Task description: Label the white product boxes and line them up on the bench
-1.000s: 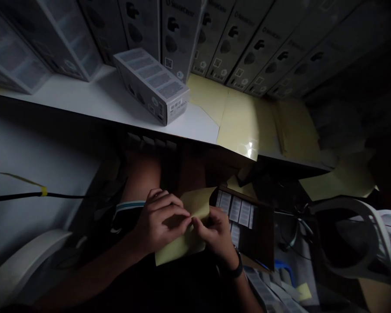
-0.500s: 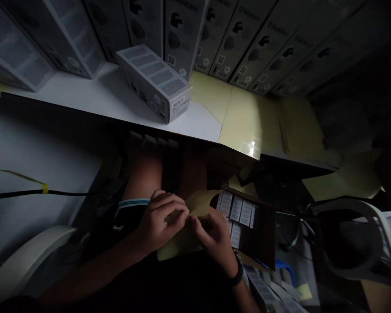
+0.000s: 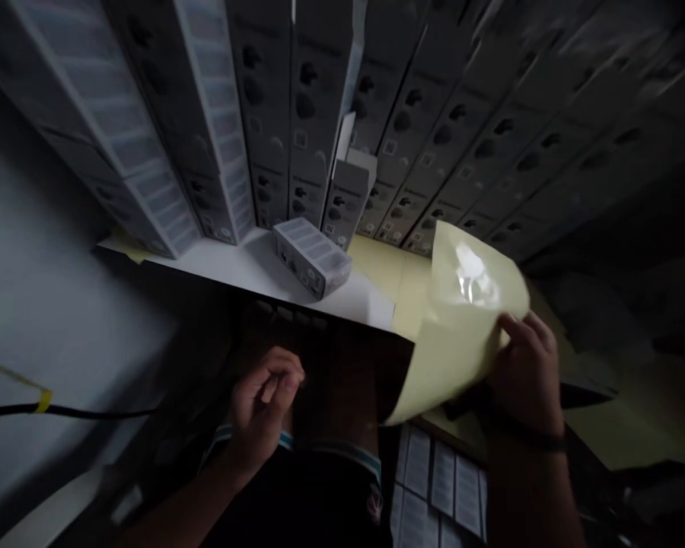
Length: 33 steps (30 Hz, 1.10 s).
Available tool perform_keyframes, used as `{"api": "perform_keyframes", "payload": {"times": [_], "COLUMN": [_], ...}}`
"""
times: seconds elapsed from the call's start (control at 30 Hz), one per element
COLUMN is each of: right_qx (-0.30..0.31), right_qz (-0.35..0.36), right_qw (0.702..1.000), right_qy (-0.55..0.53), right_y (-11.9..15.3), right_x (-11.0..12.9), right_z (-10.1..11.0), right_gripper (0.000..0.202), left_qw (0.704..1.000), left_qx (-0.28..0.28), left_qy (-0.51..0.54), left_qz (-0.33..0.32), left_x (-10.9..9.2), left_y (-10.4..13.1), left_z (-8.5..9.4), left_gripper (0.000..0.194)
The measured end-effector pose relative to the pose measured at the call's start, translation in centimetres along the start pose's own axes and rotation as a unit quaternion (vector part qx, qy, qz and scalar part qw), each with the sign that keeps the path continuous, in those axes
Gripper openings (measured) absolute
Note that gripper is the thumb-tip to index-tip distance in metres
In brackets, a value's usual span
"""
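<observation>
My right hand point(image 3: 528, 358) grips the right edge of a glossy pale yellow sheet point(image 3: 462, 327), which hangs curved over the table's front edge. My left hand point(image 3: 268, 403) is above my lap, its fingers curled and thumb pressed to the fingertips; whether something small is between them I cannot make out. Beyond my hands, a small grey box point(image 3: 313, 259) lies on its side on the white tabletop point(image 3: 234, 268). Just behind it stands a box with a raised flap point(image 3: 349, 194).
Rows of stacked grey boxes point(image 3: 262, 99) line the back of the table. More yellow sheeting point(image 3: 377, 266) covers the tabletop. Below at the right, a carton holds several small boxes point(image 3: 442, 479). A black cable with a yellow tag point(image 3: 44, 401) crosses at the left.
My right hand has moved up and right from my lap with the yellow sheet. My left hand is now apart from the sheet. The view has shifted, showing more of the stacked boxes.
</observation>
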State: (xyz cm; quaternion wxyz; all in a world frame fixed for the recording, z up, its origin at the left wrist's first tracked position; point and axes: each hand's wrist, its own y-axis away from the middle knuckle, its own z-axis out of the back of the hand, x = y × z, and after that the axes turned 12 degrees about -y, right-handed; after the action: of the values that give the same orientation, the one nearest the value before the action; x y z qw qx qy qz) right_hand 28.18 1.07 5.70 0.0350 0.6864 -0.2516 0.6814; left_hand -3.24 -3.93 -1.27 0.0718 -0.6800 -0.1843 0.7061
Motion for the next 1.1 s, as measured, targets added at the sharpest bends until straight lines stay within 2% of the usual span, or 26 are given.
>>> {"api": "perform_keyframes", "payload": {"times": [0.1,0.17,0.2,0.27,0.33,0.43,0.53,0.6,0.73,0.8,0.87,0.97,1.03,1.1], "right_qx": [0.047,0.048,0.052,0.082,0.123,0.176,0.228,0.242,0.188,0.157,0.154,0.229,0.301,0.334], "right_qz": [-0.079,-0.047,-0.013,0.051,0.074,0.087,0.130,0.141,0.126,0.143,0.173,0.156,0.081,0.007], "right_qw": [0.994,0.979,0.957,0.891,0.835,0.797,0.759,0.746,0.779,0.810,0.857,0.927,0.943,0.942], "right_qy": [0.059,0.194,0.284,0.444,0.531,0.571,0.596,0.604,0.585,0.547,0.460,0.254,0.119,0.018], "right_y": [-5.5,-7.1,-7.5,-7.8,-8.0,-8.6,-9.0,-8.9,-8.4,-7.6,-6.1,-2.6,-0.3,1.3], "right_x": [-1.6,-3.7,-4.7,-6.4,-7.3,-7.1,-6.2,-5.9,-6.2,-6.1,-5.3,-3.0,-1.5,-0.9], "right_z": [-0.8,-0.9,-0.8,-0.4,-0.1,-0.1,-0.5,-0.7,-0.5,-0.6,-1.4,-3.7,-5.6,-7.4], "right_gripper": [0.050,0.069,0.070,0.051,0.035,0.034,0.035,0.039,0.056,0.061,0.058,0.040,0.030,0.029], "left_qw": [1.000,1.000,1.000,0.999,0.998,0.999,0.999,0.999,1.000,0.999,0.999,0.996,0.993,0.989], "left_qx": [0.001,-0.005,-0.013,-0.040,-0.054,-0.033,0.005,0.024,0.026,0.029,0.032,0.029,0.031,0.031], "left_qy": [-0.013,-0.020,-0.021,-0.016,-0.005,0.010,0.010,0.008,-0.001,-0.009,-0.020,-0.048,-0.068,-0.085], "left_qz": [-0.018,-0.009,0.000,0.017,0.030,0.036,0.038,0.040,0.013,-0.014,-0.039,-0.068,-0.088,-0.113], "left_x": [-0.8,-0.9,-0.9,-0.8,-0.8,-0.9,-0.8,-0.8,-1.0,-1.2,-1.2,-0.9,-0.8,-0.7], "left_y": [-1.5,-2.3,-2.7,-3.5,-4.1,-4.6,-4.6,-4.5,-4.8,-5.2,-5.6,-6.3,-6.8,-7.3], "left_z": [-0.3,-0.5,-0.7,-1.2,-1.9,-2.9,-3.6,-4.0,-4.9,-5.4,-5.7,-5.9,-5.9,-5.9], "left_gripper": [0.017,0.019,0.021,0.025,0.029,0.031,0.030,0.027,0.025,0.024,0.022,0.021,0.021,0.019]}}
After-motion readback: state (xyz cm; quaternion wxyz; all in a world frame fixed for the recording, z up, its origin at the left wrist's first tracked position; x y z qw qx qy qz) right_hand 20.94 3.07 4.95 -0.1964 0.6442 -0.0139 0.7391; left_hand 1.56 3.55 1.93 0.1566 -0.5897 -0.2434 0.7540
